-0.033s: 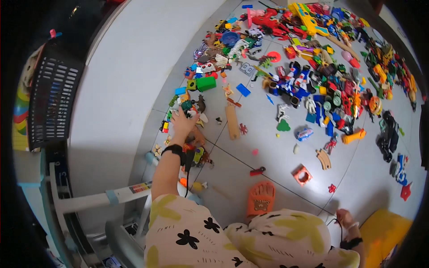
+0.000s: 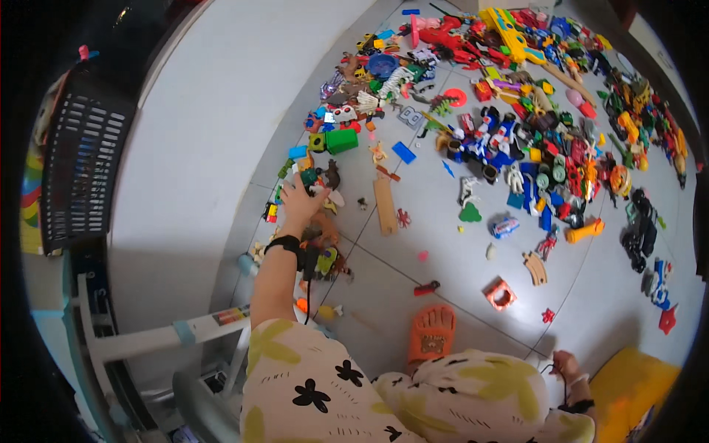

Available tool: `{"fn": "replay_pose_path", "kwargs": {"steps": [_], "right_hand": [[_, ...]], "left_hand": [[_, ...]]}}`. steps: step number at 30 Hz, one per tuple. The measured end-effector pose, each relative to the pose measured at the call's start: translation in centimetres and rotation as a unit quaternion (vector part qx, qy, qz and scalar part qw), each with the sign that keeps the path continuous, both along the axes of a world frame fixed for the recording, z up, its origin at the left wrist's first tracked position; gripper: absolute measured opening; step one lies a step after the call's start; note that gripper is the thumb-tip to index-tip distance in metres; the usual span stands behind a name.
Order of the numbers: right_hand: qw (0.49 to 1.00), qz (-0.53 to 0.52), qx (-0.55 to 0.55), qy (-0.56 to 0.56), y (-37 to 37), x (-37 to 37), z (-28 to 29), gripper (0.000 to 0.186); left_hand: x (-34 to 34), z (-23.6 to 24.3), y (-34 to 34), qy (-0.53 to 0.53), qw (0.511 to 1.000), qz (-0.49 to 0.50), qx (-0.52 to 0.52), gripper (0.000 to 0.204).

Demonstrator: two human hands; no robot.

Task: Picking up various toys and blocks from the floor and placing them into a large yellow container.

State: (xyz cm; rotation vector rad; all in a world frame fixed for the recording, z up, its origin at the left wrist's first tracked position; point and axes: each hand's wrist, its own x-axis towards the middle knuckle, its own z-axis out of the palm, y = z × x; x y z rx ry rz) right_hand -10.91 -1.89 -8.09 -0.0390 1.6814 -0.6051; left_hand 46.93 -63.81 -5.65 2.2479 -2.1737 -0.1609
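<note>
Over the toys along the wall, my left hand [image 2: 299,201] is stretched out with its fingers apart. Its fingertips reach a dark green toy [image 2: 309,177], and whether they touch it I cannot tell. Beside them stands a dark brown animal figure [image 2: 332,175]. Under and next to my left wrist lie a brown animal figure [image 2: 325,227] and a lime-green toy [image 2: 326,260]. My right hand [image 2: 567,365] hangs low at the right, beside my knee, its fingers curled with nothing visible in them. A thin black cord runs by it from the wristband.
A large heap of mixed toys [image 2: 509,140] spreads across the tiled floor ahead. A wooden track piece [image 2: 385,205] lies right of my left hand. A white metal frame [image 2: 148,334] and a black basket [image 2: 85,162] stand at the left. My orange sandal [image 2: 433,331] is on the floor.
The view has shifted very slightly. Both hands and the toys stay in nearly the same places.
</note>
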Motion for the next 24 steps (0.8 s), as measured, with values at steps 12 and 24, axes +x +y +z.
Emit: {"fn": "replay_pose_path", "kwargs": {"steps": [12,24], "right_hand": [[0.985,0.167,-0.042,0.019,-20.8,9.7,14.4,0.018],[0.875,0.43,-0.168,0.145,-31.4,12.8,12.4,0.029]], "left_hand": [[-4.2,-1.8,-4.8,-0.059,0.982,-0.072,0.166,0.105],[-15.2,-2.5,4.8,0.206,0.97,-0.127,0.002,0.052]]}}
